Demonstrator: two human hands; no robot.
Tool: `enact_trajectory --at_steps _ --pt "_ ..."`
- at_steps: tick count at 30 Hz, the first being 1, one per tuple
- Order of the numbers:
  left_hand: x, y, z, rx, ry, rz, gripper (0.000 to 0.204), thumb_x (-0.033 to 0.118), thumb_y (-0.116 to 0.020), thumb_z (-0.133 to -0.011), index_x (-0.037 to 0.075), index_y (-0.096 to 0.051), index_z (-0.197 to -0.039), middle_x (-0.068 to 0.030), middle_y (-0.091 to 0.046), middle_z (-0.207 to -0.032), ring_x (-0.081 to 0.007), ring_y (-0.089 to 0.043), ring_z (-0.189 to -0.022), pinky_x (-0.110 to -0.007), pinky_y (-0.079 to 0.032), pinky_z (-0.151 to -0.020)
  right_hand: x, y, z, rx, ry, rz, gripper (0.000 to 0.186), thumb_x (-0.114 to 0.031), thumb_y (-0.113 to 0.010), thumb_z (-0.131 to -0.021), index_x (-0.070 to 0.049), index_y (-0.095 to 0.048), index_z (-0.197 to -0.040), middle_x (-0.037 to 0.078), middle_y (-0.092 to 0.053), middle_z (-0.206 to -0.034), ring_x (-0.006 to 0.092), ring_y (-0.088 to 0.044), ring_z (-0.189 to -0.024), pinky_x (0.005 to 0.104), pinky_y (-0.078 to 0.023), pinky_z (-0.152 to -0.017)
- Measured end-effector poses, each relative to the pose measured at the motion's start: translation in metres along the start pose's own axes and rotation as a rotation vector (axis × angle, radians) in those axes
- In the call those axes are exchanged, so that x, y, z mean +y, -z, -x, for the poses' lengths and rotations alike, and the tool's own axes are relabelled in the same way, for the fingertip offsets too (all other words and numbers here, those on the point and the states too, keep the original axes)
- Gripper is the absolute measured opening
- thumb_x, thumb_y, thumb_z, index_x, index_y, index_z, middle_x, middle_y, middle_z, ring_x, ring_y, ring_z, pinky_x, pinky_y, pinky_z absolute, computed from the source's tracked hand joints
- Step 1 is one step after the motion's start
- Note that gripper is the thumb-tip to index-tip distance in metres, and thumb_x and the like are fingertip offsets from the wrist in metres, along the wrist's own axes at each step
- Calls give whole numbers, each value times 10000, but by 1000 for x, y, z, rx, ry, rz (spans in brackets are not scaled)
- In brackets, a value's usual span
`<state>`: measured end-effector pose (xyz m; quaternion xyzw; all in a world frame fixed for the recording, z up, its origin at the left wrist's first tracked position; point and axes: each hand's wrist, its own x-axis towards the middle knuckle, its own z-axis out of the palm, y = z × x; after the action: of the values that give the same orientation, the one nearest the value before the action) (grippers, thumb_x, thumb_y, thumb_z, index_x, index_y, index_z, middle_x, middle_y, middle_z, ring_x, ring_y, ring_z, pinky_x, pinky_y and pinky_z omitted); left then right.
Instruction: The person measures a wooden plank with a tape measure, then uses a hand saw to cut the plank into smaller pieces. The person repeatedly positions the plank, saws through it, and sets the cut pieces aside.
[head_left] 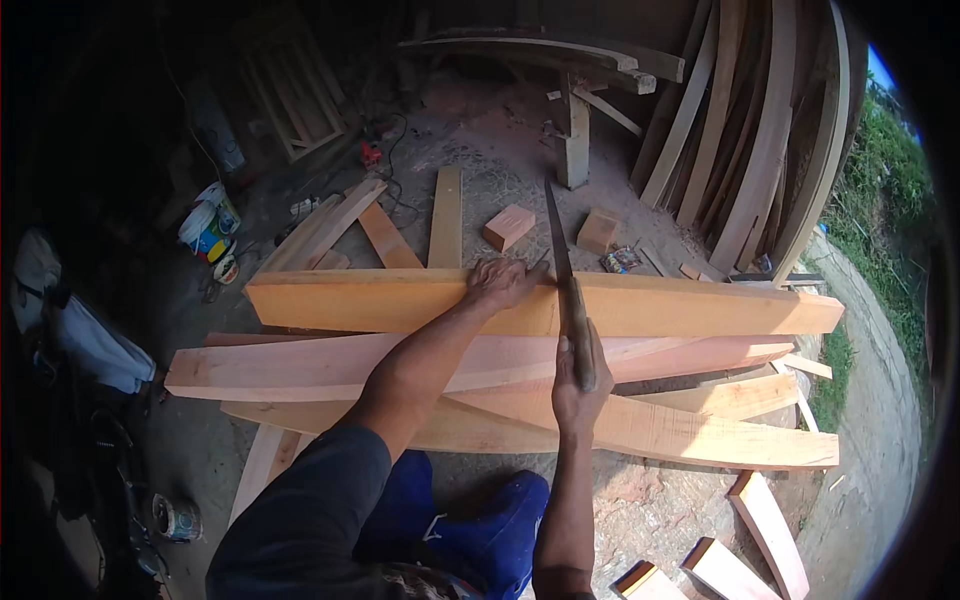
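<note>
My right hand [580, 385] is closed round the wooden handle of a handsaw [560, 232]. The saw's dark, narrow blade points away from me and crosses the top edge of a thick orange-brown beam [375, 303]. Just left of the blade, my left hand [505, 284] grips the beam's top edge, its fingers curled over the far side and partly hidden. That beam lies across in front of me, beyond a pinkish plank [270, 366] and a paler curved board [720, 432], which are stacked crosswise. Whether the teeth are in the wood cannot be made out.
Two short wood blocks [510, 228] and a loose board [446, 215] lie on the floor beyond. Tall planks [765, 140] lean at the right. A red power tool [371, 154] with a cord and paint buckets [203, 222] stand left. Offcuts [770, 530] lie near right.
</note>
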<state>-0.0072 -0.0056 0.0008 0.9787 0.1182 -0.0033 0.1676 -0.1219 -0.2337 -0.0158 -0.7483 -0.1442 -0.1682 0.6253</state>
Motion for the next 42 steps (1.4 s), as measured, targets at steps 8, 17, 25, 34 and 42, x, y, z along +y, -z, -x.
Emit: enact_trajectory --at_steps 8,17,25,34,42 --pt "-8 1 -32 18 103 4 701 588 -339 -1081 71 -802 -1178 -226 -727 -1318 -398 -651 -1299 -524 -448 -1157 -29 91 162 -129 -287 21 612 -242 -610 -1096 150 -444 -1537 294 -675 -1396 342 -695 -1258 404 -527 -1096" --pt "-10 -17 -7 169 -89 -77 536 448 -461 -1028 43 -812 -1042 -255 -776 -1073 -441 -748 -1037 -539 -545 -1008 20 -32 -34 -36 39 -123 445 -184 -725 -1040 7 -628 -1430 219 -764 -1013 230 -717 -852 365 -578 -791" --pt "-10 -9 -25 99 17 -42 547 409 -419 -1017 18 -801 -1045 -267 -765 -1109 -453 -734 -1074 -552 -543 -1020 -31 121 203 -175 -389 47 578 -169 -674 -1024 97 -515 -1511 221 -755 -1305 271 -735 -1232 365 -563 -1036" --pt "-5 -4 -2 111 -8 -99 510 400 -450 -1021 29 -790 -1100 -262 -753 -1188 -440 -724 -1132 -548 -535 -1034 41 -42 -38 -41 8 -122 454 -146 -710 -1041 21 -606 -1450 222 -773 -1158 266 -749 -984 381 -587 -880" --pt "-11 -10 -23 147 -27 -37 509 416 -472 -1005 16 -785 -1039 -275 -759 -1102 -452 -731 -1075 -548 -556 -995 -20 109 215 -221 -250 117 556 -365 -519 -1118 -178 -476 -1640 203 -602 -1536 382 -669 -1262 464 -547 -1004"
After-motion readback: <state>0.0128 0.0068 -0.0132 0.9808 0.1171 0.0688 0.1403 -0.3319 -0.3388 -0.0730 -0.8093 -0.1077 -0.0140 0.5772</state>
